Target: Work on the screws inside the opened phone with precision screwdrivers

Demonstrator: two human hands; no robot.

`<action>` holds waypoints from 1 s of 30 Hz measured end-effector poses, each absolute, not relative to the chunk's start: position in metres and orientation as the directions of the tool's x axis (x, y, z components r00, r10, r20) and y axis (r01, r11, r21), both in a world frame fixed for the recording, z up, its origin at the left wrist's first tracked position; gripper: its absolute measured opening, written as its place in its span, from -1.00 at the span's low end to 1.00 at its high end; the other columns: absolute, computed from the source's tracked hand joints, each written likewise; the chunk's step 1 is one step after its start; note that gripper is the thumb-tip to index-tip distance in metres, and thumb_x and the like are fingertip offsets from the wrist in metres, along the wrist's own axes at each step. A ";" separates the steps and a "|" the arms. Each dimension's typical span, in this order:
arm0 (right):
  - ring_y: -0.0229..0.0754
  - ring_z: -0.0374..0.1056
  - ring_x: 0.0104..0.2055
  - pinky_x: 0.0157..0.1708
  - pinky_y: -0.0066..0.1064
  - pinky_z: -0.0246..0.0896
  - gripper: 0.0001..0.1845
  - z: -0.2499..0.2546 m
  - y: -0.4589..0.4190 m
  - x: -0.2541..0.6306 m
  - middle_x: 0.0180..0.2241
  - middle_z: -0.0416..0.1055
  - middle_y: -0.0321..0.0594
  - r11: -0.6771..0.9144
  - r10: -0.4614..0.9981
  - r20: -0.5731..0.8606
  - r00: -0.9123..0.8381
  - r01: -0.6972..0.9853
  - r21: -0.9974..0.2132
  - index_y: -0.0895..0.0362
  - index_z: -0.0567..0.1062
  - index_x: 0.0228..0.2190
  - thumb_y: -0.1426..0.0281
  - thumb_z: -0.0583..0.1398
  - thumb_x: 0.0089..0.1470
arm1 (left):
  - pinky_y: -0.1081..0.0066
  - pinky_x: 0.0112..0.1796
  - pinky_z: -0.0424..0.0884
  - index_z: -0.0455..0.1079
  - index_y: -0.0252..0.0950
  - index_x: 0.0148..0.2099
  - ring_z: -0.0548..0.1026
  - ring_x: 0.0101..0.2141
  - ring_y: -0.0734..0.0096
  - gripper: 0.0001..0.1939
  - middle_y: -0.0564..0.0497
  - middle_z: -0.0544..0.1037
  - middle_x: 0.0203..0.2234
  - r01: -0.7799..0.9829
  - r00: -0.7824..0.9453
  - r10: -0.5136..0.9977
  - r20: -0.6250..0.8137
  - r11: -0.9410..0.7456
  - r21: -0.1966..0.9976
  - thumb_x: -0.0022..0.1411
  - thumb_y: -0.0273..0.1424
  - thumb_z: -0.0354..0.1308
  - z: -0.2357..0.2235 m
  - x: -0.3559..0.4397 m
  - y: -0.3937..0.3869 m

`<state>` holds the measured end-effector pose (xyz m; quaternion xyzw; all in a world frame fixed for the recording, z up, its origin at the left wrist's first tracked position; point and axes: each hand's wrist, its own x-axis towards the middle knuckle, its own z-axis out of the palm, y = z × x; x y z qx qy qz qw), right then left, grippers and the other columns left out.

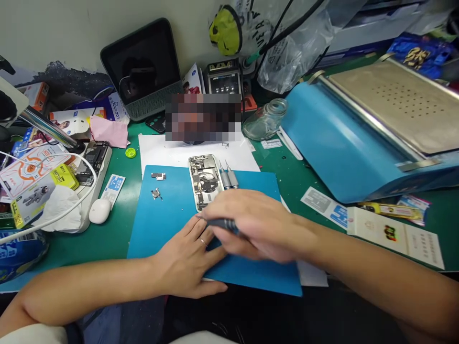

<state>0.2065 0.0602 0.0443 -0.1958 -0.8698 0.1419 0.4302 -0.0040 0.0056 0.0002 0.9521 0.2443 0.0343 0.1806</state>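
An opened phone (204, 179) with its insides showing lies on a blue work mat (161, 224). My right hand (251, 224), blurred by motion, is closed around a dark screwdriver (222, 223) at the phone's near end. My left hand (188, 258) rests flat on the mat just below the phone, fingers stretched out, a ring on one finger, partly under the right hand. Two grey screwdrivers (228, 177) lie beside the phone on its right. Two small metal parts (158, 184) sit on the mat to the left.
A large blue machine (344, 138) with a perforated metal plate fills the right side. A glass jar (267, 119), a dark tablet-like device (143, 67), a white earbud case (99, 211), boxes, cables and leaflets crowd the green desk (294, 177).
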 end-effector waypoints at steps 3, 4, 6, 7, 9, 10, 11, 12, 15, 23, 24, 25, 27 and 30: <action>-0.16 0.57 -0.35 -0.32 -0.32 0.61 -0.44 0.004 0.085 0.212 -0.29 0.61 -0.23 0.906 0.421 0.785 -0.454 0.246 -0.344 0.01 0.28 0.21 0.51 0.22 0.23 | -0.23 0.32 0.05 0.10 -0.27 0.47 -0.11 0.45 -0.33 -0.15 -0.45 0.00 0.44 0.421 0.891 0.454 0.004 -0.830 0.365 0.35 0.13 0.09 -0.003 -0.005 0.009; -0.17 0.56 -0.36 -0.34 -0.34 0.59 -0.32 -0.006 0.090 0.213 -0.29 0.60 -0.22 0.892 0.449 0.795 -0.408 0.252 -0.375 0.03 0.16 0.30 0.50 0.22 0.24 | -0.25 0.31 0.05 0.10 -0.26 0.47 -0.16 0.45 -0.37 -0.15 -0.47 -0.07 0.45 0.422 0.890 0.456 0.006 -0.828 0.369 0.34 0.12 0.12 -0.003 -0.005 0.009; -0.18 0.55 -0.33 -0.31 -0.34 0.59 -0.20 -0.020 0.094 0.211 -0.26 0.58 -0.22 0.880 0.473 0.807 -0.353 0.238 -0.411 0.01 0.02 0.37 0.49 0.23 0.24 | -0.27 0.30 0.04 0.11 -0.26 0.46 -0.19 0.45 -0.40 -0.14 -0.48 -0.17 0.47 0.424 0.888 0.460 0.004 -0.822 0.381 0.32 0.11 0.16 -0.003 -0.005 0.010; -0.19 0.55 -0.32 -0.29 -0.35 0.59 -0.19 -0.024 0.094 0.210 -0.23 0.58 -0.21 0.876 0.479 0.814 -0.328 0.236 -0.421 0.00 0.02 0.37 0.49 0.24 0.24 | -0.27 0.30 0.04 0.12 -0.27 0.46 -0.19 0.45 -0.41 -0.13 -0.49 -0.19 0.47 0.424 0.888 0.461 0.002 -0.819 0.386 0.31 0.11 0.18 -0.002 -0.005 0.010; -0.21 0.56 -0.28 -0.27 -0.36 0.59 -0.22 -0.026 0.094 0.207 -0.15 0.56 -0.18 0.856 0.514 0.808 -0.288 0.238 -0.459 -0.02 0.07 0.34 0.50 0.26 0.22 | -0.26 0.31 0.04 0.12 -0.27 0.46 -0.19 0.45 -0.40 -0.13 -0.48 -0.21 0.47 0.428 0.886 0.464 -0.003 -0.816 0.387 0.31 0.10 0.19 -0.002 -0.004 0.009; -0.22 0.56 -0.28 -0.28 -0.38 0.58 -0.26 -0.025 0.094 0.206 -0.14 0.55 -0.17 0.842 0.536 0.798 -0.275 0.243 -0.482 -0.01 0.11 0.31 0.50 0.27 0.22 | -0.26 0.31 0.04 0.12 -0.27 0.46 -0.19 0.45 -0.40 -0.13 -0.46 -0.22 0.48 0.430 0.886 0.464 -0.005 -0.817 0.385 0.31 0.10 0.20 -0.001 -0.004 0.009; -0.23 0.56 -0.28 -0.28 -0.39 0.58 -0.29 -0.025 0.094 0.206 -0.14 0.54 -0.18 0.827 0.559 0.785 -0.266 0.251 -0.503 -0.01 0.14 0.29 0.51 0.26 0.22 | -0.26 0.31 0.04 0.12 -0.27 0.46 -0.19 0.45 -0.40 -0.13 -0.45 -0.23 0.48 0.432 0.886 0.464 -0.006 -0.818 0.381 0.30 0.10 0.20 -0.001 -0.004 0.009; -0.23 0.56 -0.28 -0.29 -0.39 0.58 -0.32 -0.023 0.094 0.207 -0.15 0.53 -0.19 0.816 0.573 0.776 -0.263 0.264 -0.514 0.00 0.16 0.27 0.51 0.26 0.22 | -0.26 0.31 0.05 0.12 -0.27 0.46 -0.19 0.44 -0.41 -0.12 -0.43 -0.23 0.48 0.433 0.885 0.465 -0.007 -0.819 0.377 0.30 0.10 0.20 -0.001 -0.004 0.008; -0.19 0.58 -0.27 -0.26 -0.35 0.60 -0.33 -0.021 0.094 0.209 -0.18 0.55 -0.20 0.817 0.563 0.783 -0.264 0.322 -0.479 0.00 0.17 0.27 0.51 0.26 0.22 | -0.29 0.30 0.05 0.11 -0.27 0.48 -0.20 0.44 -0.44 -0.09 -0.41 -0.27 0.49 0.443 0.882 0.471 -0.014 -0.817 0.370 0.28 0.10 0.23 -0.002 -0.004 0.007; -0.14 0.63 -0.23 -0.20 -0.33 0.63 -0.27 -0.019 0.093 0.209 -0.17 0.62 -0.17 0.879 0.467 0.818 -0.336 0.275 -0.389 0.03 0.18 0.30 0.54 0.29 0.19 | -0.28 0.30 0.06 0.09 -0.24 0.48 -0.20 0.44 -0.42 -0.09 -0.43 -0.23 0.48 0.456 0.875 0.483 -0.026 -0.807 0.374 0.27 0.08 0.25 -0.004 -0.002 0.006; -0.14 0.63 -0.22 -0.19 -0.32 0.63 -0.25 -0.019 0.093 0.209 -0.17 0.62 -0.17 0.885 0.457 0.818 -0.349 0.266 -0.381 0.03 0.17 0.31 0.56 0.29 0.19 | -0.29 0.29 0.07 0.09 -0.24 0.48 -0.20 0.44 -0.42 -0.09 -0.44 -0.21 0.48 0.456 0.875 0.483 -0.023 -0.808 0.374 0.27 0.08 0.25 -0.004 -0.001 0.006; -0.13 0.63 -0.21 -0.17 -0.32 0.63 -0.23 -0.020 0.093 0.208 -0.17 0.62 -0.17 0.888 0.453 0.817 -0.357 0.261 -0.378 0.03 0.16 0.32 0.57 0.29 0.18 | -0.29 0.28 0.08 0.09 -0.24 0.48 -0.20 0.44 -0.43 -0.09 -0.46 -0.19 0.48 0.454 0.876 0.482 -0.021 -0.808 0.374 0.27 0.08 0.24 -0.005 -0.001 0.005; -0.14 0.63 -0.22 -0.18 -0.31 0.64 -0.19 -0.021 0.093 0.207 -0.17 0.62 -0.18 0.889 0.453 0.812 -0.368 0.253 -0.381 0.02 0.13 0.34 0.57 0.29 0.18 | -0.31 0.27 0.10 0.08 -0.24 0.48 -0.19 0.44 -0.45 -0.10 -0.47 -0.15 0.47 0.453 0.877 0.481 -0.021 -0.809 0.374 0.28 0.08 0.23 -0.005 -0.002 0.005; -0.16 0.62 -0.26 -0.30 -0.37 0.63 -0.19 -0.023 0.092 0.205 -0.18 0.62 -0.17 0.893 0.449 0.805 -0.388 0.237 -0.383 0.03 0.13 0.35 0.57 0.28 0.18 | -0.31 0.28 0.07 0.07 -0.23 0.49 -0.19 0.44 -0.46 -0.10 -0.47 -0.12 0.46 0.458 0.875 0.484 -0.028 -0.806 0.375 0.29 0.08 0.22 -0.006 -0.002 0.005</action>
